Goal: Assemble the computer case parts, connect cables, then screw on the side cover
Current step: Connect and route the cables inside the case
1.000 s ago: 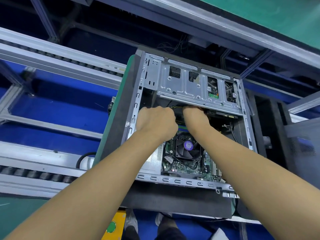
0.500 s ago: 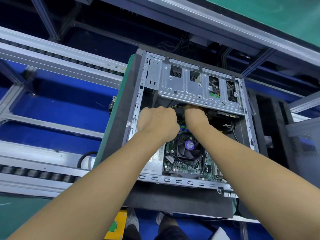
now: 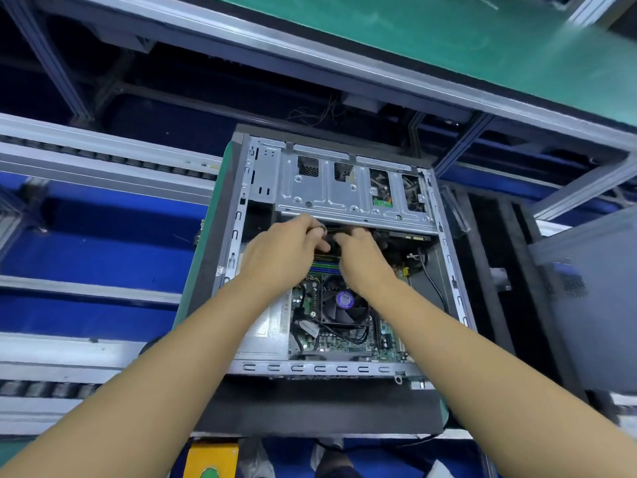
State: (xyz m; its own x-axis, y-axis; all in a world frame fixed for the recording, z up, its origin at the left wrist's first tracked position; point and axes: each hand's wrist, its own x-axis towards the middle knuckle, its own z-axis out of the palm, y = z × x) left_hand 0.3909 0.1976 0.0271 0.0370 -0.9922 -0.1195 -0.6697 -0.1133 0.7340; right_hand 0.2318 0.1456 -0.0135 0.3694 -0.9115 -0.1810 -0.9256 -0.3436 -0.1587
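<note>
An open computer case [image 3: 238, 215] lies on its side on a black pallet, its inside facing me. A silver drive cage [image 3: 344, 198] spans the far part. Below it sits the motherboard with a black CPU fan [image 3: 344, 305] bearing a purple sticker. My left hand [image 3: 282, 253] and my right hand [image 3: 362, 260] meet just under the drive cage edge. Both have curled fingers pinching a bundle of black cables [image 3: 331, 238] between them. The cable ends are hidden behind my fingers.
The black pallet [image 3: 310, 405] rests on a conveyor with grey roller rails [image 3: 103, 160] at left. A grey perforated side cover [image 3: 586, 291] stands at right. A green bench surface [image 3: 448, 39] runs across the top. A yellow box [image 3: 210, 460] is near the bottom edge.
My left hand has opened up from a closed fist and its fingers now reach right to pinch the cables. Both hands stayed under the drive cage.
</note>
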